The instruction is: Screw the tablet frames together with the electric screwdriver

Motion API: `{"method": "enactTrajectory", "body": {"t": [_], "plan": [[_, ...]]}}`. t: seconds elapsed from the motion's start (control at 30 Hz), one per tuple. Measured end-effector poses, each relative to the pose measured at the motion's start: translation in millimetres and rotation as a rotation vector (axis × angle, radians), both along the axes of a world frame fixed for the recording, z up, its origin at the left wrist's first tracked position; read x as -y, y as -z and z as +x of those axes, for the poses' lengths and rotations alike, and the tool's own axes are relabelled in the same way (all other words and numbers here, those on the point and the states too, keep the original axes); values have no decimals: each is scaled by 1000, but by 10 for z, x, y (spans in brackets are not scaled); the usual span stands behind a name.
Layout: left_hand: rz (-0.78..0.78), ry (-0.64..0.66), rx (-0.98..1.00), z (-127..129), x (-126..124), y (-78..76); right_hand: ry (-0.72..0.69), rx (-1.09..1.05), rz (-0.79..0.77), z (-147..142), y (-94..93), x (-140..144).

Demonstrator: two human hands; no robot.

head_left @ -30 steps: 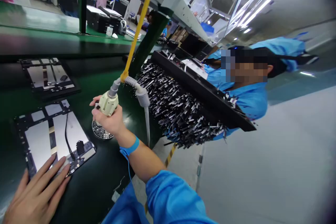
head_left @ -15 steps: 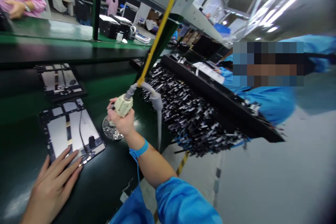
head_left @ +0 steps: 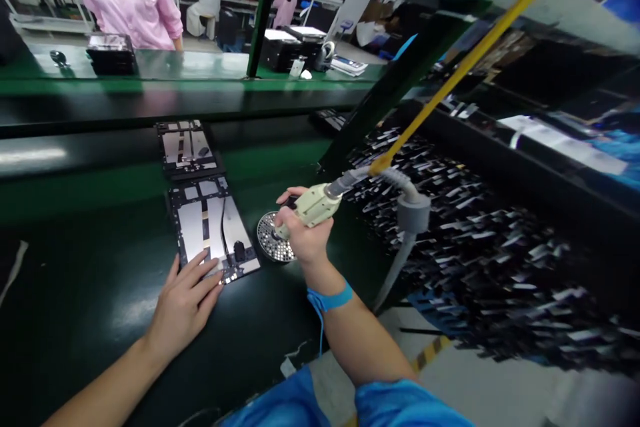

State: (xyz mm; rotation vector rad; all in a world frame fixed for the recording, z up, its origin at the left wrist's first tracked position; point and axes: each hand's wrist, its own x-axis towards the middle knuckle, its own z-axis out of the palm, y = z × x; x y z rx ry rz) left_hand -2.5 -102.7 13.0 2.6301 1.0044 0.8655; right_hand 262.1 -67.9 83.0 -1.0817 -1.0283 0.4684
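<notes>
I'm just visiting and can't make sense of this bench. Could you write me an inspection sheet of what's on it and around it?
Surface: dark green belt, glossy.
Job's things: open tablet back, lying flat; cream power screwdriver; round screw dish beside the tablet.
Clutter: second tablet back farther along the belt.
Hands: left hand flat, fingertips on the tablet's near edge; right hand wrapped around the screwdriver, over the dish.
Cables: yellow cord and grey hose on the screwdriver; thin black wire across the tablet; blue wrist strap.
Surroundings: rack of small dark parts on the right; person in pink beyond the bench.
</notes>
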Motion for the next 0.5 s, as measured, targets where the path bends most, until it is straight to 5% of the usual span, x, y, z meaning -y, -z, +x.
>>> {"method": "enactTrajectory", "body": {"t": [0.5], "plan": [[-51, 21, 33, -32, -14, -26, 55, 48, 19, -3, 82, -191]]}}
